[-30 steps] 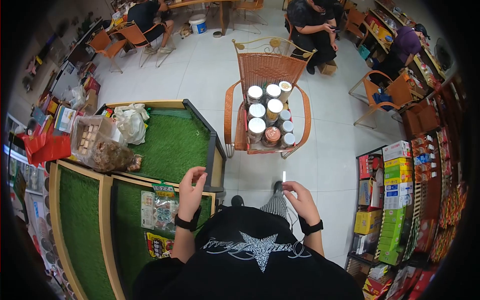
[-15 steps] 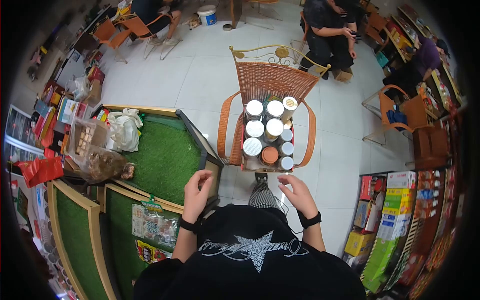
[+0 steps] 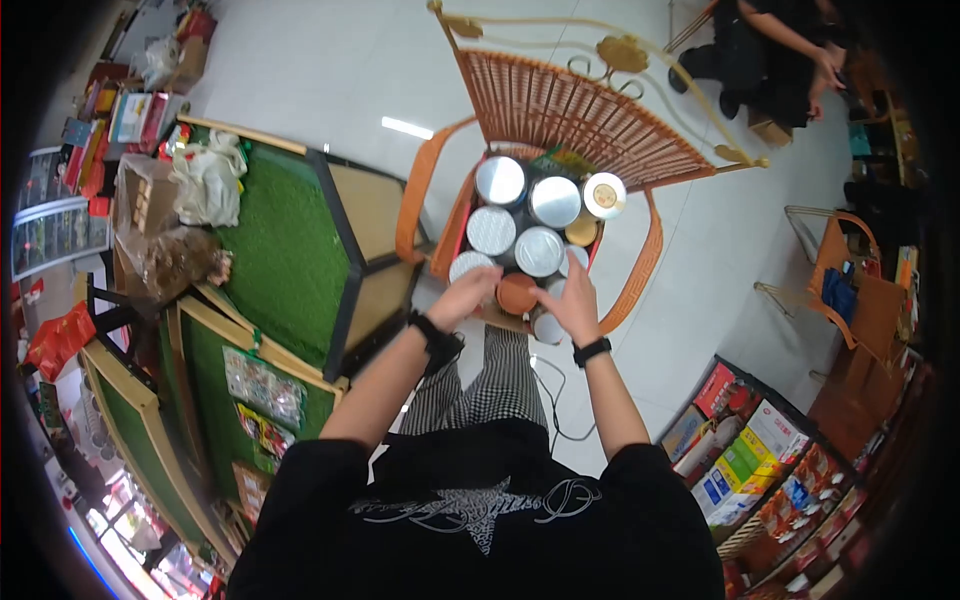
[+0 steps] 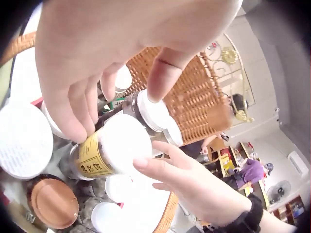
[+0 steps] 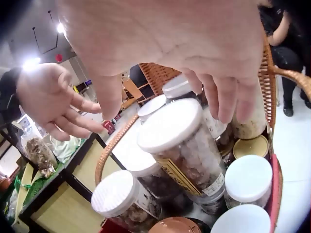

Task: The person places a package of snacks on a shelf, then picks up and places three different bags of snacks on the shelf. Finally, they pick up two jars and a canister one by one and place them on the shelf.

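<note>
My left hand point(image 3: 470, 297) and right hand point(image 3: 573, 303) reach over a group of jars on a wicker chair point(image 3: 590, 105), one hand on either side of a jar with an orange-brown lid point(image 3: 517, 293). Just beyond it stands a tall clear jar with a white lid and yellow label point(image 4: 129, 145). In the left wrist view, my left fingertips point(image 4: 77, 133) come right beside that lid, and the right hand is on its other side. The right wrist view shows the same jar point(image 5: 175, 126) below my right palm. Fingers of both hands are spread and loosely bent, gripping nothing.
Several other lidded jars, such as one with a silver lid point(image 3: 500, 181), crowd the red-edged box. Chair arms point(image 3: 635, 265) flank it. Green turf-lined display stands point(image 3: 285, 235) are at left, a shelf of boxes point(image 3: 745, 455) at right. A cable point(image 3: 570, 435) lies on the floor.
I have come closer to the chair, and the jars appear larger. Both hands have moved forward from in front of my body to over the jars.
</note>
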`<state>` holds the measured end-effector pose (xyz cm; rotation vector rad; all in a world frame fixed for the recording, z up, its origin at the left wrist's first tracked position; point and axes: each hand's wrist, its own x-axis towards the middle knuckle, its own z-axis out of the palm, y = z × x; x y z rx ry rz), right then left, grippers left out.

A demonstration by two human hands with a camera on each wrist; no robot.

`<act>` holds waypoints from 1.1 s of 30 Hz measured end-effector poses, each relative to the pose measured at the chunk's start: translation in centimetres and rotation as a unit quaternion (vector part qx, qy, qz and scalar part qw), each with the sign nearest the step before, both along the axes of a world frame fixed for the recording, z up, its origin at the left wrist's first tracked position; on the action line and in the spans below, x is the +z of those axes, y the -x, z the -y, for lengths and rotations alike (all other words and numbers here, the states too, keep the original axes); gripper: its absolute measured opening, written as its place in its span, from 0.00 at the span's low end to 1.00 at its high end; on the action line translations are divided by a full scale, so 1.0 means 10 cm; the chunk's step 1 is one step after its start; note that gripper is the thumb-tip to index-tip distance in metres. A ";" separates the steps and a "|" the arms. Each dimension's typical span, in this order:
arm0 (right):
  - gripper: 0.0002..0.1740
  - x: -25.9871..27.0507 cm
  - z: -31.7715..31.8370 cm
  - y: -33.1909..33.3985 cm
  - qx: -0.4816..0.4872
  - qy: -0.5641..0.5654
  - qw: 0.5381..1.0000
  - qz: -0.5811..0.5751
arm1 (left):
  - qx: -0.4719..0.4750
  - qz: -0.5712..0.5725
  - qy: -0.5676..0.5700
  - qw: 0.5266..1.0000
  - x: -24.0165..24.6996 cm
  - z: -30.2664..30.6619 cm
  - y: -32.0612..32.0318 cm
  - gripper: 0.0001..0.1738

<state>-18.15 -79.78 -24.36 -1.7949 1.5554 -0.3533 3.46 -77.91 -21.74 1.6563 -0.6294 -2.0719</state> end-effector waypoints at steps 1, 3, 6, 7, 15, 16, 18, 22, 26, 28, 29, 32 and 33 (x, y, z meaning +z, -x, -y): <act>0.52 -0.08 0.09 -0.04 -0.004 0.000 1.000 0.007 | 0.034 -0.037 0.026 0.998 -0.41 0.03 0.04 0.25; 0.53 -0.17 0.19 -0.13 -0.011 -0.014 1.000 0.009 | 0.108 0.026 0.031 0.993 -0.33 0.26 0.30 0.31; 0.52 -0.26 0.21 -0.25 -0.021 -0.010 1.000 -0.008 | 0.112 -0.052 0.054 0.991 -0.81 0.35 0.47 0.33; 0.50 -0.28 0.21 -0.27 -0.036 0.002 0.999 -0.016 | 0.122 -0.054 0.049 0.990 -0.88 0.31 0.54 0.33; 0.48 -0.09 -0.13 -0.14 0.010 0.024 1.000 0.012 | 0.141 0.032 0.230 0.962 -0.36 -0.35 0.55 0.32; 0.48 0.03 -0.17 -0.15 0.017 0.034 0.999 0.028 | 0.126 0.076 0.294 0.944 -0.23 -0.42 0.49 0.31; 0.47 0.34 -0.23 -0.21 0.054 0.055 0.996 0.051 | 0.057 0.140 0.299 0.942 0.14 -0.60 0.29 0.34; 0.46 1.02 -0.29 -0.37 0.202 0.115 0.967 0.108 | 0.170 0.191 0.322 0.912 0.65 -0.92 0.05 0.18; 0.45 1.65 -0.60 -0.73 0.257 0.112 0.933 0.225 | 0.257 0.298 0.395 0.830 1.08 -1.31 -0.11 0.12; 0.46 1.87 -0.85 -0.92 0.285 0.099 0.919 0.254 | 0.300 0.316 0.405 0.804 1.32 -1.59 -0.19 0.15; 0.48 1.98 -0.98 -1.02 0.311 0.103 0.906 0.269 | 0.351 0.284 0.422 0.786 1.41 -1.76 -0.23 0.16; 0.51 2.46 -1.38 -1.21 0.464 0.117 0.835 0.272 | 0.485 0.217 0.503 0.681 1.79 -2.32 -0.21 0.18; 0.49 2.62 -1.51 -1.24 0.513 0.108 0.798 0.296 | 0.487 0.305 0.518 0.633 1.95 -2.52 -0.19 0.20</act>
